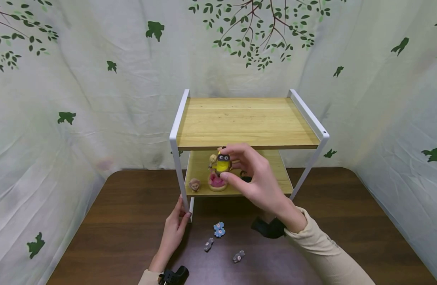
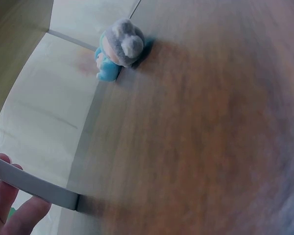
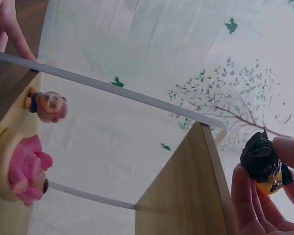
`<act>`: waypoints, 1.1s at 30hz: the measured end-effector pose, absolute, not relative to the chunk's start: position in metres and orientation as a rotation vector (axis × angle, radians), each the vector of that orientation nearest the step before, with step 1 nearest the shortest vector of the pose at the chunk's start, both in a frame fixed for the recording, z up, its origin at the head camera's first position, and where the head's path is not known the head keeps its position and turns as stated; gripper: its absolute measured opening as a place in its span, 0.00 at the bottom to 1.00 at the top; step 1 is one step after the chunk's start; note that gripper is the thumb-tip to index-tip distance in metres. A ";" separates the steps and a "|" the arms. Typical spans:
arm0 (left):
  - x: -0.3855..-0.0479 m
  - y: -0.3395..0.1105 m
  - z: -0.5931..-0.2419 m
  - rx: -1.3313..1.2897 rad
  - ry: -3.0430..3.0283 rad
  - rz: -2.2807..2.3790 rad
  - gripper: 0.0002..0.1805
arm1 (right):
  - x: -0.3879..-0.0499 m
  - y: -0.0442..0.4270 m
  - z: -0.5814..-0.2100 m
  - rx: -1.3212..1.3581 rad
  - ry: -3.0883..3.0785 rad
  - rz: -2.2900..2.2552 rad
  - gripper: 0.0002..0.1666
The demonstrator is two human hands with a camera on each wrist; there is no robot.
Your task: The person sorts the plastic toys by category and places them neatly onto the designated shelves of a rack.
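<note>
My right hand (image 1: 259, 180) pinches a yellow Minion figurine (image 1: 223, 163) between thumb and fingers, in front of the two-tier shelf's lower board (image 1: 200, 164). The right wrist view shows the dark, textured back of the Minion figurine (image 3: 260, 159). My left hand (image 1: 173, 229) holds the shelf's left front leg (image 1: 179, 174) low down; its fingers (image 2: 27, 213) show past the leg in the left wrist view. On the lower board stand a small brown-headed figurine (image 1: 194, 185) and a pink figurine on a round base (image 1: 217, 183), partly behind the Minion.
Light blue figurines (image 1: 219, 229) and two small grey ones (image 1: 209, 244) lie on the brown table (image 1: 133, 221) before the shelf. The wooden upper board (image 1: 247, 120) overhangs the lower one. A dark thing (image 1: 246, 179) on the lower board is mostly hidden by my right hand.
</note>
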State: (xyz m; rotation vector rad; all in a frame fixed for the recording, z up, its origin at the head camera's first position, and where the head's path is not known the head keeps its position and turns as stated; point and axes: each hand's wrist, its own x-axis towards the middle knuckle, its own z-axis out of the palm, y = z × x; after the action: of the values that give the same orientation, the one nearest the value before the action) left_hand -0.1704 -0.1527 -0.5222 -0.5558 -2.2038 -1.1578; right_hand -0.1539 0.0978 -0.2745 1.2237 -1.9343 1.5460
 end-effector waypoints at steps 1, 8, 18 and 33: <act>-0.170 -0.153 -0.522 -0.555 -2.204 -1.159 0.47 | -0.155 0.097 -0.273 1.227 -1.929 1.549 0.27; -0.170 -0.153 -0.522 -0.557 -2.203 -1.183 0.47 | -0.161 0.091 -0.263 1.221 -1.912 1.545 0.26; -0.170 -0.153 -0.522 -0.565 -2.201 -1.169 0.47 | -0.170 0.085 -0.250 1.230 -1.903 1.541 0.25; -0.170 -0.152 -0.523 -0.571 -2.194 -1.171 0.47 | -0.184 0.075 -0.239 1.216 -1.907 1.506 0.23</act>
State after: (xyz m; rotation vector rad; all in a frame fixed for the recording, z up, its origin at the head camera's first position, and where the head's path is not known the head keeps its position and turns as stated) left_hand -0.1703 -0.1524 -0.5231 -0.5713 -2.1943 -1.1710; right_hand -0.1837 0.0750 -0.2392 1.2162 -1.9065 1.5056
